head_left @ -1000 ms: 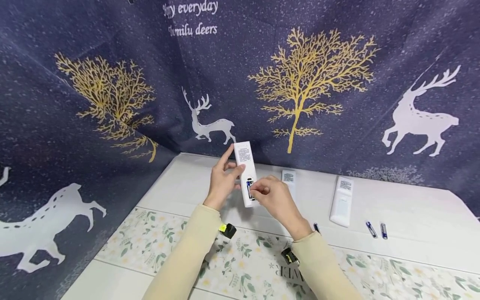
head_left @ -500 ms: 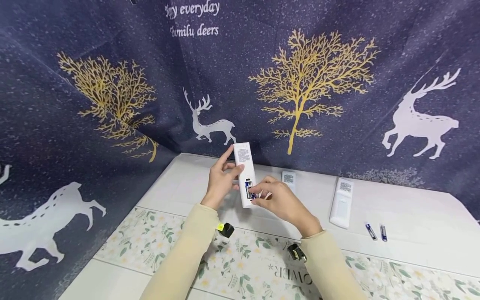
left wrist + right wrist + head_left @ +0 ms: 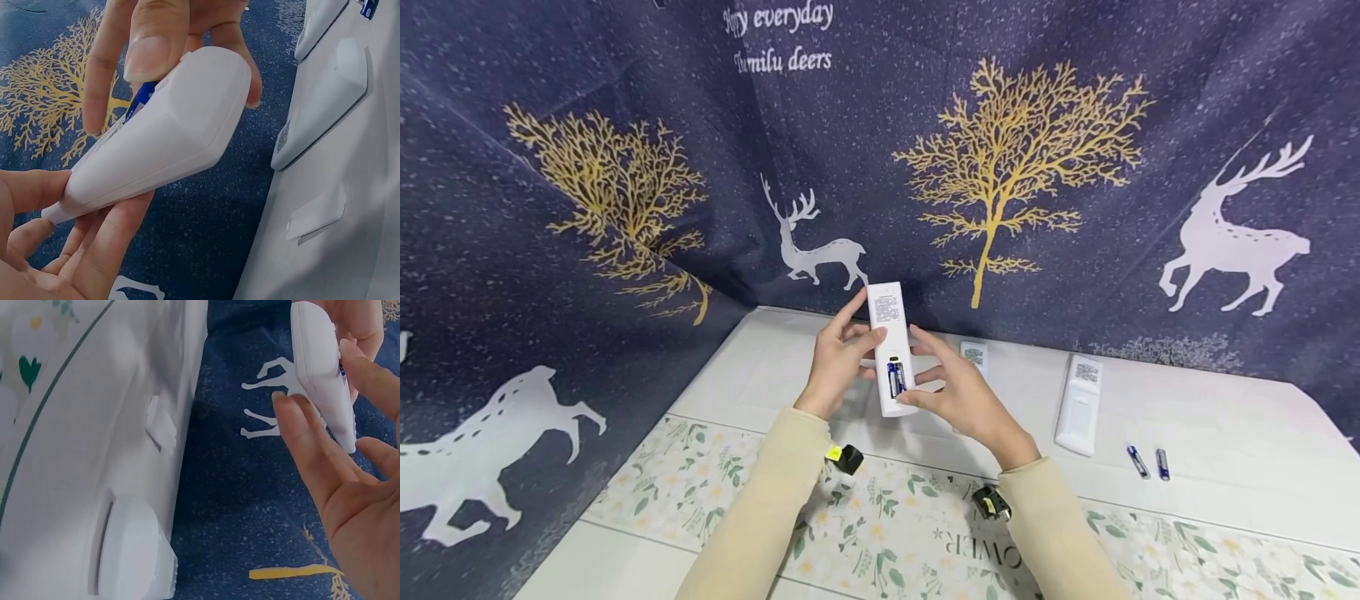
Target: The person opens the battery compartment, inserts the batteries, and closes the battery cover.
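Observation:
My left hand (image 3: 833,367) holds a white remote control (image 3: 896,337) upright above the table, back side facing me. Two blue-and-silver batteries (image 3: 892,380) lie in its uncovered battery compartment. On the right, the thumb of my right hand (image 3: 968,402) touches the compartment's lower end. Its other fingers are fairly straight and spread along the remote's far side. In the left wrist view, that thumb presses over a blue battery (image 3: 141,101) at the compartment edge. A small white battery cover (image 3: 317,215) lies on the table below.
Two more white remotes lie on the white table: one partly behind my right hand (image 3: 974,354), another remote (image 3: 1081,404) farther right. Two loose batteries (image 3: 1138,462) lie beyond it. A floral strip (image 3: 880,525) crosses the front; a dark blue deer-print cloth (image 3: 880,167) hangs behind.
The right fingers have come off the second battery, which now sits in the compartment beside the first. They have spread out along the remote. The left hand keeps its hold.

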Demonstrator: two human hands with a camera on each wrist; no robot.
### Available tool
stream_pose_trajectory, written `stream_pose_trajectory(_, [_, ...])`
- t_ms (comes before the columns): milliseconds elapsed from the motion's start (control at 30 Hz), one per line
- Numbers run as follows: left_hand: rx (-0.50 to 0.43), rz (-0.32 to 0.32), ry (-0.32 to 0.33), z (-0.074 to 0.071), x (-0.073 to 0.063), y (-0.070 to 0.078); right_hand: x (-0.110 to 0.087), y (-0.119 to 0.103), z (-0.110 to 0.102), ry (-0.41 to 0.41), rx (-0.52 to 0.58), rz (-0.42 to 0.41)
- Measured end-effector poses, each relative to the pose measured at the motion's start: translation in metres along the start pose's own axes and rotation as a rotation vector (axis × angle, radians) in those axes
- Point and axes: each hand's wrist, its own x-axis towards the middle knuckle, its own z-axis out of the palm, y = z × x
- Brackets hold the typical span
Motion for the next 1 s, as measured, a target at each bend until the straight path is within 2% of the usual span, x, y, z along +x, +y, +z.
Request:
stream_pose_trajectory(233, [-0.014,-0.013,-0.010,0.0016,0.0009,-0.0013,0.0002,0.0024,0.0002,-0.002,0.023,0.035])
stream_pose_trajectory(667, [-0.034,-0.004,-0.006,0.0038,-0.0005,0.0000,0.0011,0.0030,0.0025,0.016,-0.006,0.043])
stream_pose_trajectory(1000, [-0.004,0.000,-0.012,0.0048,-0.0011,-0.0004,0.0015,0.0053,0.0034,0.042,-0.031,0.021])
